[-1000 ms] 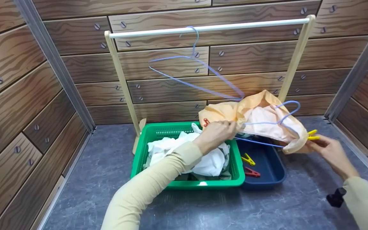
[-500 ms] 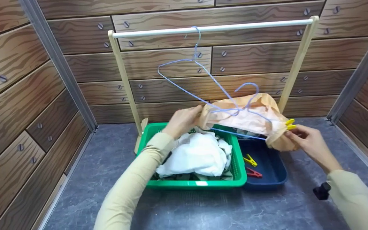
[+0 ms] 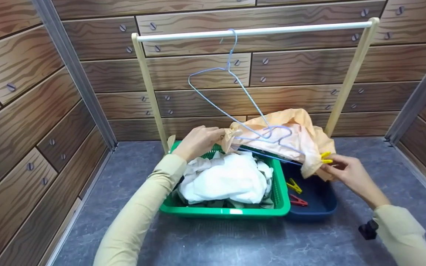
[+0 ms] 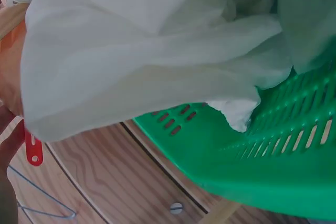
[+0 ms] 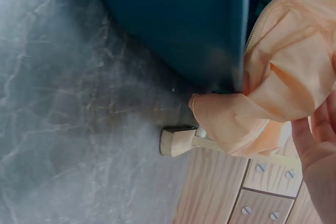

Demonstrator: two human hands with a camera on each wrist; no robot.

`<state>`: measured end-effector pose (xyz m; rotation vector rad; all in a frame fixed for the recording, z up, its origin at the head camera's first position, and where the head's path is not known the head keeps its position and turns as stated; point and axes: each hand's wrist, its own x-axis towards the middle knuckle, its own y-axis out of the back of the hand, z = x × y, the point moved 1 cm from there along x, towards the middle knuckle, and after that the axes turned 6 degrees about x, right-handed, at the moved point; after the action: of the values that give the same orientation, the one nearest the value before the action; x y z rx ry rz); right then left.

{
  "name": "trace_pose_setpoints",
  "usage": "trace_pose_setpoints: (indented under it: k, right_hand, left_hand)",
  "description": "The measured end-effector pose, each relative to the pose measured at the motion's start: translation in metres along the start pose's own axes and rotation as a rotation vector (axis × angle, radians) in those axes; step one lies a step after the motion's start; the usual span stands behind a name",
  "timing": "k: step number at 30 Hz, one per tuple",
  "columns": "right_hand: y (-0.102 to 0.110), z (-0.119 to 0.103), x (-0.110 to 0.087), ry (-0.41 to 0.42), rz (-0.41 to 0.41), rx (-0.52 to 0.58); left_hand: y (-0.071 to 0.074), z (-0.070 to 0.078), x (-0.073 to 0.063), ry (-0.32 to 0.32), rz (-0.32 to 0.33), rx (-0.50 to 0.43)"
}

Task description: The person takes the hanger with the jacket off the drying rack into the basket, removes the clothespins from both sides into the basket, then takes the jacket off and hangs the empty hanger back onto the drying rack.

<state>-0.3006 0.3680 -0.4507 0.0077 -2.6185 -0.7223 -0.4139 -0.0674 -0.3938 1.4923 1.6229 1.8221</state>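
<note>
A peach lined skirt with a zipper is spread above the two containers. Along its upper opening lies a blue wire hanger, hook upward. My left hand grips the skirt's left end; beside its fingers, in the left wrist view, shows a red clothespin. At the opposite end a yellow clothespin sits on the fabric, and my right hand pinches the skirt there. Fingers touch the peach cloth in the right wrist view, where the clothespin is hidden.
A second blue hanger hangs from the rack's white rail, overlapping the skirt in view. White and grey clothes fill a green basket. Next to it, a navy tub holds one yellow and one red clothespin.
My left hand has moved left, onto the skirt's left end. The skirt and its hanger have shifted left and the hook has tipped lower. My right hand has followed leftward, staying at the yellow clothespin.
</note>
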Motion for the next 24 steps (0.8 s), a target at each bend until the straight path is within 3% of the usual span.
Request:
trace_pose_setpoints:
  k: [5, 9, 14, 19, 24]
  right_hand:
    - [0.001, 0.018, -0.009, -0.024, -0.019, 0.004]
    - [0.005, 0.022, -0.021, -0.022, 0.011, -0.033]
    - [0.007, 0.022, -0.027, -0.031, -0.012, -0.079]
    - [0.011, 0.018, -0.023, -0.028, -0.011, -0.069]
    - [0.013, 0.001, -0.01, 0.021, 0.04, -0.026]
  left_hand:
    - [0.007, 0.001, 0.004, 0.008, 0.034, -0.028]
    - [0.01, 0.006, 0.008, -0.017, 0.049, -0.07]
    - [0.013, 0.01, 0.012, -0.034, 0.074, -0.083]
    - [0.016, 0.009, 0.009, 0.006, 0.068, -0.091]
    - [0.018, 0.001, 0.002, 0.084, 0.141, -0.143]
